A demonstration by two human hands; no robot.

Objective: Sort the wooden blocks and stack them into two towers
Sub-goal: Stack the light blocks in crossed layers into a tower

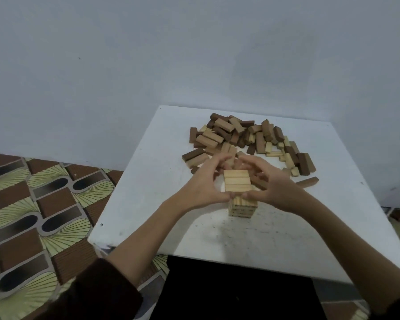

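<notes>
A tower of light wooden blocks [237, 184] stands in the middle of the white table [275, 241], several layers high, its top layer three blocks side by side. My left hand [202, 183] curls round the tower's left side near the top. My right hand [276, 184] curls round its right side, thumb at the front. Behind the tower lies a loose pile of mixed light and dark brown blocks [247, 139]. One dark block [307, 182] lies alone to the right of my right hand.
The small table stands against a pale wall [171, 54]. A patterned brown and green floor [32, 204] lies to the left. A black surface [229, 292] sits below the table's near edge.
</notes>
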